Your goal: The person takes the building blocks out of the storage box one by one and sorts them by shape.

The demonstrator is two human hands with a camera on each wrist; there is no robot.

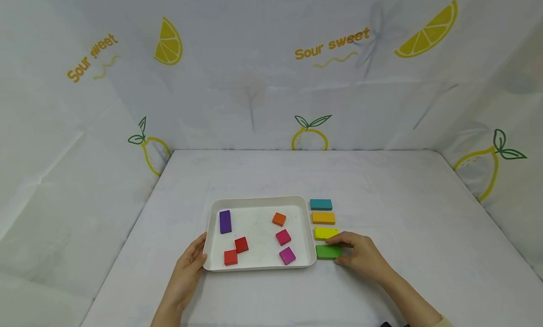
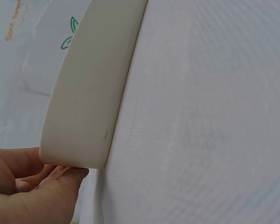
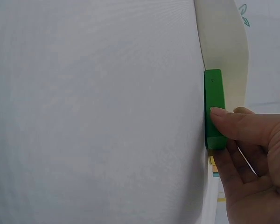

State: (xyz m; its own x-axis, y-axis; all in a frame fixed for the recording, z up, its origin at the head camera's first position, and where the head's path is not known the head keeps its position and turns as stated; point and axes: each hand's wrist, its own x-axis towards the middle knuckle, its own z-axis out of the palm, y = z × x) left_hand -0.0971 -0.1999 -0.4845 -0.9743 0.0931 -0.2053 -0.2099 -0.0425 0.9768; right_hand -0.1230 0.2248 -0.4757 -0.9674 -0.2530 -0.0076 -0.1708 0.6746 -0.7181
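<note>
In the head view my left hand [image 1: 189, 265] rests against the left side of a shallow white tray [image 1: 259, 269], thumb near its front corner. The left wrist view shows the fingers and thumb [image 2: 60, 191] at the end of the tray's outer wall [image 2: 86, 93]. My right hand [image 1: 360, 254] pinches a green rectangular block [image 1: 325, 252] just beyond the tray's right side, thumb on its near face in the right wrist view. Behind it, a yellow block [image 1: 324, 232], an orange-yellow block [image 1: 323, 217] and a teal block [image 1: 320, 204] form a column.
Inside the tray are a purple block [image 1: 226, 222], an orange square block [image 1: 279, 219], two red square blocks [image 1: 241, 244], a pink one [image 1: 283, 237] and a magenta one [image 1: 287, 256]. White lemon-printed cloth [image 1: 237, 105] hangs behind the white-covered table [image 1: 394, 190].
</note>
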